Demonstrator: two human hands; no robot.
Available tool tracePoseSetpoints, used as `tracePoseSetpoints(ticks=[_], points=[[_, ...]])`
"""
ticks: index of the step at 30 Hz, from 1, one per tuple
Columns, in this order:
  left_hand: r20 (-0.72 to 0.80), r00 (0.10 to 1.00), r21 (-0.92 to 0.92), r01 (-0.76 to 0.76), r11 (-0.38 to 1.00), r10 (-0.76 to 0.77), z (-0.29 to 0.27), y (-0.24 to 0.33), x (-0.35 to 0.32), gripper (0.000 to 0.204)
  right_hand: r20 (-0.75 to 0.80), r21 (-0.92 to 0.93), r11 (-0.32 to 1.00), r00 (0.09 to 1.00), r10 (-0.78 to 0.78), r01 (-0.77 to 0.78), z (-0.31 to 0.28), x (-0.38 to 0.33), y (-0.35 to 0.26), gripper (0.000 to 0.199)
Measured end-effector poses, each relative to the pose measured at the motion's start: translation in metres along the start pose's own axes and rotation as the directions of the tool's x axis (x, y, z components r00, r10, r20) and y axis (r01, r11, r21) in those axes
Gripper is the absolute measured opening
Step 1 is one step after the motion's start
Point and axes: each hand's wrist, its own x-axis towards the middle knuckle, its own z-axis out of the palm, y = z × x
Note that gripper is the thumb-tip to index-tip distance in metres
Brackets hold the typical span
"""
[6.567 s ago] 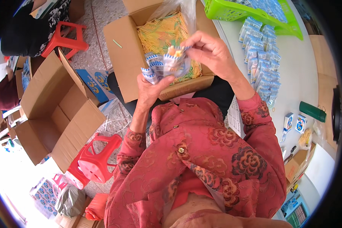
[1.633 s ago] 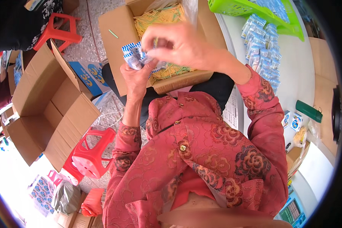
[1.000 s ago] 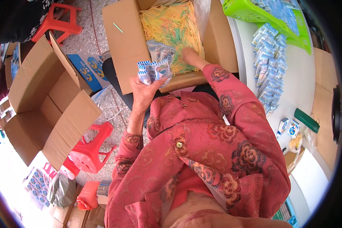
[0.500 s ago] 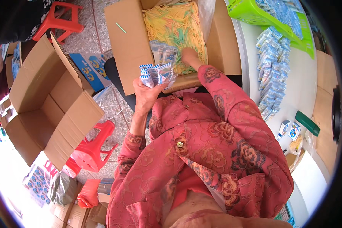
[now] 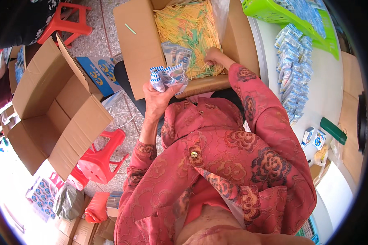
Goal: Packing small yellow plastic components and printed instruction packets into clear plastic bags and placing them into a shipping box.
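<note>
My left hand (image 5: 156,101) is closed round a bunch of small clear sachets (image 5: 173,75) with blue-and-white edges. Part of the bunch fans out over the near edge of an open cardboard box (image 5: 138,61). Inside that box lies a deep heap of thin plastic sticks (image 5: 186,30), mostly yellow and orange with some green. Over the right side of the heap, my right hand (image 5: 216,56) has its fingers curled together and pointing down. Whatever they hold, if anything, is too small to make out. One pale green stick (image 5: 130,28) rests on the left flap.
A white table (image 5: 327,90) on the right bears a row of filled sachets (image 5: 293,73), a green basket (image 5: 290,18) and a dark green case (image 5: 333,130). An open carton (image 5: 55,110) stands at left, near red stools (image 5: 100,161) on the speckled floor.
My right hand has lifted from the sticks and shifted a little to the right, its fingers now curled in view. My left hand keeps its hold on the sachets, almost still.
</note>
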Motion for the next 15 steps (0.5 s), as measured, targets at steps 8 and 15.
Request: tracePoseSetpoints(ticks=[8,15], points=[[0.019,1.000,0.019,-0.014,1.000,0.014,0.003,0.001,-0.003,0.021,0.369,0.300,0.954,0.923,-0.112,-0.004,-0.010,-0.064,-0.024,0.016],[0.032,0.999,0.042,0.005,0.999,-0.006,0.005,0.000,-0.006,0.022,0.326,0.214,0.974,0.935,-0.141,0.072,-0.006,-0.072,-0.018,0.017]])
